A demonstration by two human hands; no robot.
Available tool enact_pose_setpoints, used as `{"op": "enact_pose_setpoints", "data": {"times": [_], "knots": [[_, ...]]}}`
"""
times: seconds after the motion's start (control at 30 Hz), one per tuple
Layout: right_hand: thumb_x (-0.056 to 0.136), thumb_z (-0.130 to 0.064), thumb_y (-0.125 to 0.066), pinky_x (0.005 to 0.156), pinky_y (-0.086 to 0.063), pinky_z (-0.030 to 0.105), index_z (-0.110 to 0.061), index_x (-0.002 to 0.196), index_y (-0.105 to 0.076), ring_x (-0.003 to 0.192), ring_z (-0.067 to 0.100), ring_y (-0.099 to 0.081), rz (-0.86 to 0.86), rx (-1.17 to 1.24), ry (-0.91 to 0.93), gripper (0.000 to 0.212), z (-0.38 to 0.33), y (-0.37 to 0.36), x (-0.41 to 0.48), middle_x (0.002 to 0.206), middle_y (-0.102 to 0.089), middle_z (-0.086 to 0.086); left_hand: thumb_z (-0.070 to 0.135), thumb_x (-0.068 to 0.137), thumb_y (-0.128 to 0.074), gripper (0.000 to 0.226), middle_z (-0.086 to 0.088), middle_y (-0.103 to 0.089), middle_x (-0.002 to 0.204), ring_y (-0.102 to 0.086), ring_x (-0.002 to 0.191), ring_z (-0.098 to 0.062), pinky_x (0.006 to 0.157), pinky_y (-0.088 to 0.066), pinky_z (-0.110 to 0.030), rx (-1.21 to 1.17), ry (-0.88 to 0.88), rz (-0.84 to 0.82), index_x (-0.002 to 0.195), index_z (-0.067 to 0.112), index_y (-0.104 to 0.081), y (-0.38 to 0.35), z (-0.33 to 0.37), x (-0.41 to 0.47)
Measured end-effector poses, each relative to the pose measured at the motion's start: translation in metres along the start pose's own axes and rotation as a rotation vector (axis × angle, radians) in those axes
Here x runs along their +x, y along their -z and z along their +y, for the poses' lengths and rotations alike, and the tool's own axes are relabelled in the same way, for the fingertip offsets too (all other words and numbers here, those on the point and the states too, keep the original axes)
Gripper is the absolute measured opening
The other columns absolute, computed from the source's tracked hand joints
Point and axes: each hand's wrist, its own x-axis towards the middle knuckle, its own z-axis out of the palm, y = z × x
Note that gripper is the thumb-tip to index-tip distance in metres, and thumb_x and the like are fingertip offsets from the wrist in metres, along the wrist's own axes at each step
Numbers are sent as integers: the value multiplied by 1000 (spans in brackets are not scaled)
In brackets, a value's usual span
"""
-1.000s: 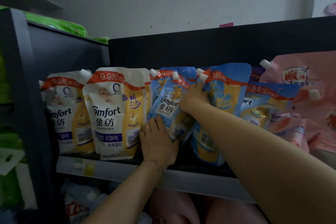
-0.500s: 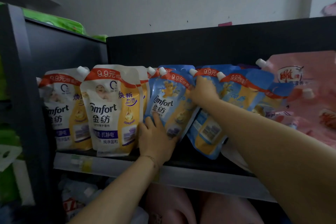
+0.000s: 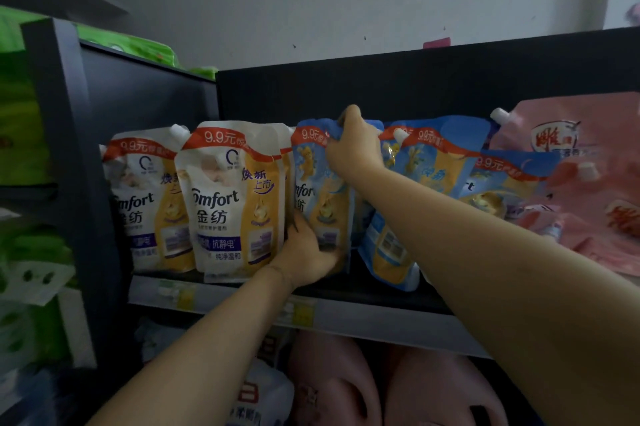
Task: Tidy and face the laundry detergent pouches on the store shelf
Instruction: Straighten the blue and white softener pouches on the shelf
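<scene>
Gripping the blue pouch (image 3: 317, 190) by its top edge, the right hand (image 3: 356, 145) pinches the film. The left hand (image 3: 306, 252) holds its base, fingers curled round the lower corner, though blur softens them. The pouch stands on the shelf (image 3: 381, 320), touching the white pouches (image 3: 235, 197). Glossy, soft-sided and liquid-filled, it would likely slump if released early. To its right, the leaning blue pouches (image 3: 440, 162) overlap loosely. A tilted low pouch (image 3: 388, 252) near the front lip could slide off if nudged.
</scene>
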Motion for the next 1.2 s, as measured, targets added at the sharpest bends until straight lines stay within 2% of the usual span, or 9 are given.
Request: {"op": "enact_pose_setpoints", "data": {"times": [0.27, 0.37, 0.47, 0.57, 0.67, 0.87, 1.07, 1.13, 1.2], "knots": [[94, -30, -50, 47, -34, 27, -13, 136, -31, 74, 18, -49, 26, -459, 308, 49, 11, 22, -29, 118, -48, 7, 31, 82, -69, 71, -12, -37, 132, -40, 123, -28, 100, -40, -31, 104, -196, 320, 134, 5, -28, 0, 2, -32], [94, -31, -50, 50, -42, 32, -14, 136, -28, 74, 21, -52, 73, -456, 290, 51, 11, 32, -43, 108, -48, 5, 25, 85, -58, 35, -4, -42, 110, -49, 99, -24, 81, -46, -33, 159, -283, 342, 110, 12, -38, 2, 16, -49], [95, -35, -47, 54, -38, 33, -12, 123, -36, 73, 25, -55, 78, -518, 292, 38, 12, 45, -57, 99, -49, 4, 24, 89, -53, 17, 0, -48, 106, -52, 93, -22, 73, -42, -32, 169, -331, 260, 102, 14, -45, 4, 34, -63], [96, -34, -40, 62, -40, 33, -13, 108, -50, 82, 27, -59, 8, -679, 338, 26, 16, 60, -69, 100, -57, 6, 28, 92, -49, 15, -1, -54, 86, -53, 75, -20, 63, -43, -32, 250, -400, 198, 84, 15, -50, 1, 51, -74], [96, -33, -40, 60, -37, 31, -19, 87, -46, 75, 24, -56, -25, -742, 311, 17, 23, 76, -82, 82, -52, 1, 30, 92, -47, 26, 0, -48, 70, -47, 62, -16, 56, -40, -32, 259, -421, 153, 70, 18, -42, -10, 66, -81], [94, -38, -40, 59, -32, 29, -15, 75, -51, 67, 23, -50, 76, -763, 26, 31, 51, 105, -104, 71, -47, 1, 47, 92, -50, 40, -4, -45, 112, -51, 90, -23, 70, -41, -33, 279, -438, 119, 114, 14, -47, -41, 83, -89], [94, -54, -39, 65, -37, 32, -15, 89, -52, 77, 23, -49, -107, -642, -151, 42, 66, 109, -114, 83, -49, 3, 38, 93, -51, 32, -7, -46, 111, -53, 95, -28, 68, -45, -36, 301, -447, 166, 115, 14, -49, -49, 75, -91], [95, -50, -40, 67, -42, 34, -18, 85, -47, 81, 27, -54, -189, -505, -158, 35, 64, 101, -110, 86, -52, 5, 35, 93, -51, 38, -6, -52, 115, -55, 100, -26, 71, -48, -36, 312, -448, 124, 125, 15, -46, -48, 72, -93], [97, -38, -42, 65, -41, 35, -14, 99, -46, 81, 28, -52, -267, -459, -113, 24, 59, 88, -103, 92, -53, 8, 33, 92, -50, 40, -5, -56, 112, -57, 96, -23, 70, -49, -33, 330, -444, 106, 127, 15, -46, -47, 68, -95]]}}
